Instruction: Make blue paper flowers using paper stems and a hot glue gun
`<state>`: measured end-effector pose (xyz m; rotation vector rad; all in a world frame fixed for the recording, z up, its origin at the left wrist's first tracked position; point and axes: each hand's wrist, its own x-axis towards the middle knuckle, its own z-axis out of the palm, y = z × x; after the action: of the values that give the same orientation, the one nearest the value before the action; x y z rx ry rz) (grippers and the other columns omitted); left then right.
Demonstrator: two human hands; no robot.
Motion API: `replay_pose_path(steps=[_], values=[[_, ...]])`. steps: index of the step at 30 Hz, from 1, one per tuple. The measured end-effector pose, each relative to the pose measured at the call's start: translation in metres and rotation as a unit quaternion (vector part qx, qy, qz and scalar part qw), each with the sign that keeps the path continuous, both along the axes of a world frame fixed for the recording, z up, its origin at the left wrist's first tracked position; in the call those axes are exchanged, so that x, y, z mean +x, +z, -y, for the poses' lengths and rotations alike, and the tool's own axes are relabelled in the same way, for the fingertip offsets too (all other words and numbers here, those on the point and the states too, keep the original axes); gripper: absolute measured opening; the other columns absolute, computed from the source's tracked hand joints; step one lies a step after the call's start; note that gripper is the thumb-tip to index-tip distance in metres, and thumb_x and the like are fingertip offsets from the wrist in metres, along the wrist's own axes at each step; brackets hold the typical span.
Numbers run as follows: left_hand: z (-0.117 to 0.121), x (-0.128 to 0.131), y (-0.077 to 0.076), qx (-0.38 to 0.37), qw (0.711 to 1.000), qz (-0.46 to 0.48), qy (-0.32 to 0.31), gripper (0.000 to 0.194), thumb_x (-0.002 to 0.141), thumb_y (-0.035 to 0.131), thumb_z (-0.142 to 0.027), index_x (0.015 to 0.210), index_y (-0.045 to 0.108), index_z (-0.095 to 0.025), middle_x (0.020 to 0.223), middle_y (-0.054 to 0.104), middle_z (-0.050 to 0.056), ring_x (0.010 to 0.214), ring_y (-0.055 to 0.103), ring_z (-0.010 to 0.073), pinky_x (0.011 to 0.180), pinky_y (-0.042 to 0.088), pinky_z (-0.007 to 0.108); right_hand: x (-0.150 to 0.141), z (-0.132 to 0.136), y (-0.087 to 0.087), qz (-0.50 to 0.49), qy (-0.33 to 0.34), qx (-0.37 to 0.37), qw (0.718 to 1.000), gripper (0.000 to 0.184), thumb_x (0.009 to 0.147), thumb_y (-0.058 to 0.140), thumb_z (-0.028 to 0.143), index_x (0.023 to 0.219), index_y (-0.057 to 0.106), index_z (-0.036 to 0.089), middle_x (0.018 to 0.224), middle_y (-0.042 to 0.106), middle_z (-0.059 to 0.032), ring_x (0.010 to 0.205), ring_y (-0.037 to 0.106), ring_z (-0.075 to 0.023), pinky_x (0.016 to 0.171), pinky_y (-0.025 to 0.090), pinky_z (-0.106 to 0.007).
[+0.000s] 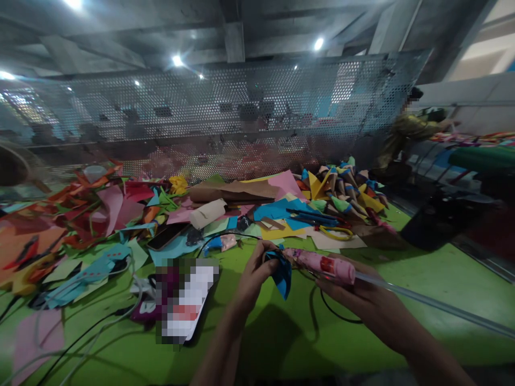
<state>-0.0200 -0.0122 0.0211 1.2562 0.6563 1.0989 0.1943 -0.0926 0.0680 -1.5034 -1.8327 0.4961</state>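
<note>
My left hand pinches a small folded piece of blue paper, its pointed end hanging down. In my right hand lies a pink hot glue gun, gripped from below and behind. Its nozzle points left, close against the blue paper by my left fingers. A long clear glue stick runs out of the back of the gun toward the right edge. The black cord loops on the green table under my right hand. My fingers partly hide where nozzle and paper meet.
A phone leans left of my hands. Behind lie paper scraps, a dark phone, yellow-handled scissors and a heap of paper cones. Cables cross the table. A perforated metal screen stands beyond; a person works at right.
</note>
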Motion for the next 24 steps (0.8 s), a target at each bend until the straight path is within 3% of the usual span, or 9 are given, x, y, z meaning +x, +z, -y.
replay_pose_path(steps=[12, 19, 24], values=[[0.0002, -0.0008, 0.0008, 0.012, 0.999, -0.033, -0.014, 0.030, 0.078, 0.064, -0.039, 0.097, 0.054, -0.020, 0.085, 0.053, 0.001, 0.080, 0.048, 0.0171, 0.071, 0.037, 0.027, -0.0085, -0.0003, 0.0048, 0.007, 0.016, 0.000, 1.000, 0.029, 0.092, 0.057, 0.047, 0.101, 0.073, 0.026, 0.103, 0.074, -0.0049, 0.090, 0.069, -0.0256, 0.073, 0.056, -0.031], [0.0008, -0.0002, 0.0017, 0.005, 0.999, -0.032, -0.009, 0.027, 0.079, 0.062, -0.036, 0.098, 0.052, -0.020, 0.088, 0.057, 0.002, 0.085, 0.052, 0.0185, 0.074, 0.038, 0.028, -0.0061, -0.0014, 0.0059, 0.025, 0.015, 0.007, 1.000, 0.027, 0.092, 0.057, 0.047, 0.101, 0.073, 0.027, 0.107, 0.074, -0.0046, 0.095, 0.068, -0.0264, 0.081, 0.056, -0.035], [-0.0002, -0.0012, -0.0003, 0.018, 0.999, -0.035, 0.002, 0.024, 0.081, 0.061, -0.036, 0.098, 0.055, -0.021, 0.090, 0.057, 0.002, 0.087, 0.052, 0.0188, 0.077, 0.039, 0.028, -0.0029, 0.0008, 0.0045, 0.028, 0.007, 0.020, 0.999, 0.026, 0.092, 0.056, 0.045, 0.106, 0.072, 0.029, 0.105, 0.074, -0.0053, 0.096, 0.068, -0.0272, 0.077, 0.057, -0.035]])
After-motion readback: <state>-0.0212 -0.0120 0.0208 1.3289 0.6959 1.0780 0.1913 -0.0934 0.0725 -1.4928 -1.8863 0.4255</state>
